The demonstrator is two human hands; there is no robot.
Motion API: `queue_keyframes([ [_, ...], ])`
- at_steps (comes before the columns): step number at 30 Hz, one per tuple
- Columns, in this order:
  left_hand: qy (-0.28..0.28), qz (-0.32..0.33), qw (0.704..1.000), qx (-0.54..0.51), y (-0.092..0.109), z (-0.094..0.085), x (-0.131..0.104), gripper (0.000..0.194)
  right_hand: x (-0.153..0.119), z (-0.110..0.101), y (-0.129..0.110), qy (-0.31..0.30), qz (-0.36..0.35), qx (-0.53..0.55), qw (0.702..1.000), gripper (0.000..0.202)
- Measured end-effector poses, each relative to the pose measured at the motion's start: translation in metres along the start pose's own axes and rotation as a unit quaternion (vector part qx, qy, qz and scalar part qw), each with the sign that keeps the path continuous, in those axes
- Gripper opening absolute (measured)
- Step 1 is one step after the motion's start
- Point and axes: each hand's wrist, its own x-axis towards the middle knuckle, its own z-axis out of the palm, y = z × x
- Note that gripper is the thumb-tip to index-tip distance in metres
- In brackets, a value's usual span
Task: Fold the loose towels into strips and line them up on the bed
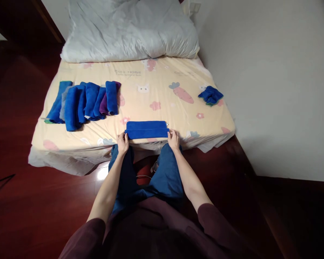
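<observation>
Two ends of a blue cloth at the near edge of the bed are gripped, one by the left hand, one by the right hand, fingertips partly hidden; overlapping folded cloths to the left are hard to count. Cloth makes a flat, narrow strip, a lengthwise fold showing. Cartoon-print yellow sheet, dark reddish floor, pale wall at right.

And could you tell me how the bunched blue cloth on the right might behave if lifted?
The bunched blue cloth is probably floppy, given its soft folds. Its loose heap may fall open; its small bulk suggests lightness.
</observation>
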Motion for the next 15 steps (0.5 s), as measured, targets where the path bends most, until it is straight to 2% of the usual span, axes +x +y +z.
queue_keyframes([
  [7, 0.010, 0.042, 0.999, 0.031, -0.0031, 0.0020, -0.0005, 0.046, 0.0008, -0.0022, -0.0032, -0.001, 0.008, -0.001, 1.000, 0.036],
  [15, 0.023, 0.036, 0.998, 0.047, -0.0025, 0.0027, -0.0026, 0.041, -0.0006, -0.0012, -0.0046, 0.011, 0.003, -0.025, 1.000, 0.034],
])
